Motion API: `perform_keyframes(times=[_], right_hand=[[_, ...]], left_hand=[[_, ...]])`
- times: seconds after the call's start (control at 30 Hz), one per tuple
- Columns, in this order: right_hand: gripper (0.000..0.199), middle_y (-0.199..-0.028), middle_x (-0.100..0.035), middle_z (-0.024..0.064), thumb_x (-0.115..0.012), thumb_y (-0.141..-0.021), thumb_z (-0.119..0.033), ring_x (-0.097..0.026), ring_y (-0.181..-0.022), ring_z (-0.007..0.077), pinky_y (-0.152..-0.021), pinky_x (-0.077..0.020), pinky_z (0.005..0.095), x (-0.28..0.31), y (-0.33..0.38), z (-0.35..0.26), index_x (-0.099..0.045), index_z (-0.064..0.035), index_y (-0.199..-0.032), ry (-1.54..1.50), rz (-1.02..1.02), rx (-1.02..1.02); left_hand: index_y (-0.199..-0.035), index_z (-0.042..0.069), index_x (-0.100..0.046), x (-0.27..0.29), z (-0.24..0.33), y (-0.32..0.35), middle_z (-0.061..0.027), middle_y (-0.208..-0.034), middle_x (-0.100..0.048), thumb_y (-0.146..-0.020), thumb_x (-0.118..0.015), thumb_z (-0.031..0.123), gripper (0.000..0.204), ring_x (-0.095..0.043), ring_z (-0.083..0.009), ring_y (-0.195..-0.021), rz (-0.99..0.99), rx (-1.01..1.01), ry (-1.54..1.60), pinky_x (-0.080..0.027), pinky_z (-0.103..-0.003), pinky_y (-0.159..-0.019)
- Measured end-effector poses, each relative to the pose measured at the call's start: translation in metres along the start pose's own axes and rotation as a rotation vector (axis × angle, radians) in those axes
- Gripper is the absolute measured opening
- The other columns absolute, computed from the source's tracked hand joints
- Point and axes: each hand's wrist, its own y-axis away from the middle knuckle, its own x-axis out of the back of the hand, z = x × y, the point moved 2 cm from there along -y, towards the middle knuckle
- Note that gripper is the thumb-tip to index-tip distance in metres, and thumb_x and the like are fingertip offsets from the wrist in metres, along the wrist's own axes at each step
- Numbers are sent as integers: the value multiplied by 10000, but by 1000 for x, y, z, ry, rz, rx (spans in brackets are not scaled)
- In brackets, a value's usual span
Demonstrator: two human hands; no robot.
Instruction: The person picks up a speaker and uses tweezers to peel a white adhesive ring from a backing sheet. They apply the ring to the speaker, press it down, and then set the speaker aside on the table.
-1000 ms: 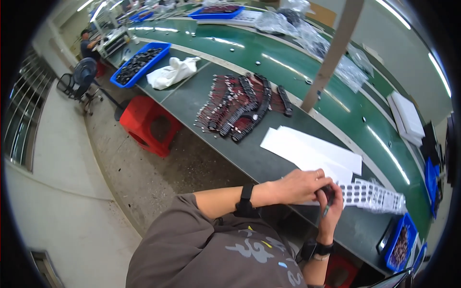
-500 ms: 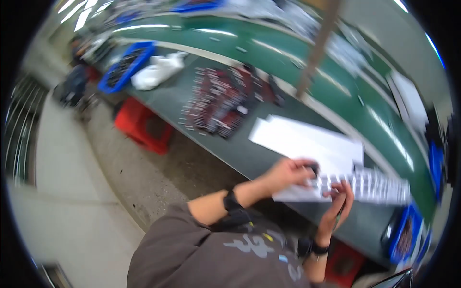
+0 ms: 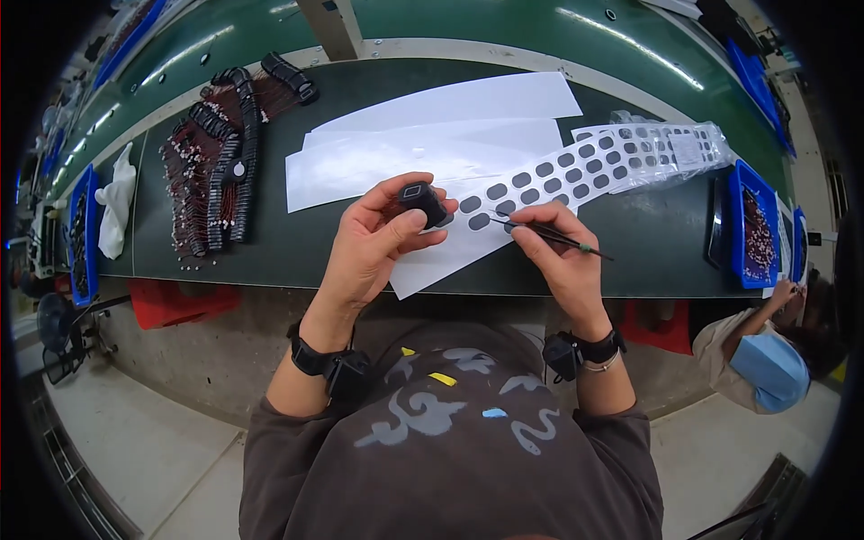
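My left hand (image 3: 364, 238) grips a small black block-shaped part (image 3: 421, 207) between thumb and fingers, with a small rounded outline on its upper face. Thin dark tweezers (image 3: 562, 237) are pinched in my right hand (image 3: 569, 270). Their points reach left to the near end of a white sheet of dark rounded stickers (image 3: 543, 169), close to one sticker; whether they grip it I cannot tell. The part is held just left of that end, above white paper.
Large white paper sheets (image 3: 432, 126) lie behind my hands. Rows of black parts with red wires (image 3: 216, 171) are at left, beside a white bag (image 3: 117, 202) and a blue bin (image 3: 83, 238). Another blue bin (image 3: 740, 225) holds wired pieces at right, near another person (image 3: 756, 360).
The view has swung round and sharpened, so bench and hands now sit nearer its middle. The tweezers, earlier angled down in my right hand, now point left at the sticker sheet.
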Motion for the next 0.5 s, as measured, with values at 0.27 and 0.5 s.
perform_keyframes(times=[0.27,0.5], right_hand=[[130,-910,-657,49,-668,-898,-46,-604,-833,125,-749,-474,256,-26,9,14,-685,-26,-1026,114,131,176],[189,-929,-669,86,-660,-929,-152,-635,-844,241,-778,-487,322,-40,23,6,-651,-53,-1090,288,284,282]], left_hand=[[-1361,-10,-480,20,-3,20,-161,-1242,-601,-935,-595,18,442,-633,-273,-1141,177,-5,-111,-580,-297,-865],[-1356,-4,-491,26,-10,-1,-164,-1256,-594,-953,-559,-7,408,-610,-267,-1170,131,-64,-67,-566,-296,-892]])
